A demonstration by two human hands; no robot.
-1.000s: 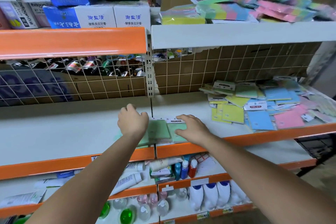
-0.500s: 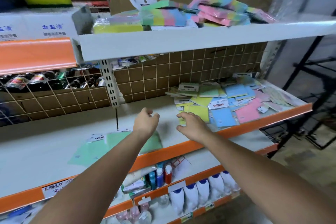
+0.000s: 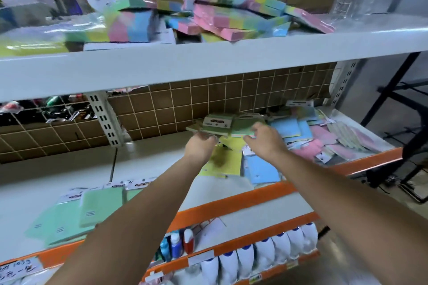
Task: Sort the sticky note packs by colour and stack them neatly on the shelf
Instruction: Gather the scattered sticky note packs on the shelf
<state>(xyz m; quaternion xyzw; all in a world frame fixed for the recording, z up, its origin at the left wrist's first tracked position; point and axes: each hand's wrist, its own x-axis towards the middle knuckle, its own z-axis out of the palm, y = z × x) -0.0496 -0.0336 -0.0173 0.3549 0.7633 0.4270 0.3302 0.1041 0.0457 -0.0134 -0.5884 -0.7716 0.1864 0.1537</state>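
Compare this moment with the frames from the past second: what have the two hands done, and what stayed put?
Both hands left the flat green sticky note packs at the shelf's front edge and reached right into the mixed pile. The left hand and right hand now lift a small bundle of green packs with white header cards off it. The sorted green packs stayed flat, as did the yellow, blue and pink packs.

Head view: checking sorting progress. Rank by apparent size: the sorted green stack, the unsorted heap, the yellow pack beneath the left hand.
1. unsorted heap
2. sorted green stack, nearer the camera, so somewhat flattered
3. yellow pack, partly covered by the left hand
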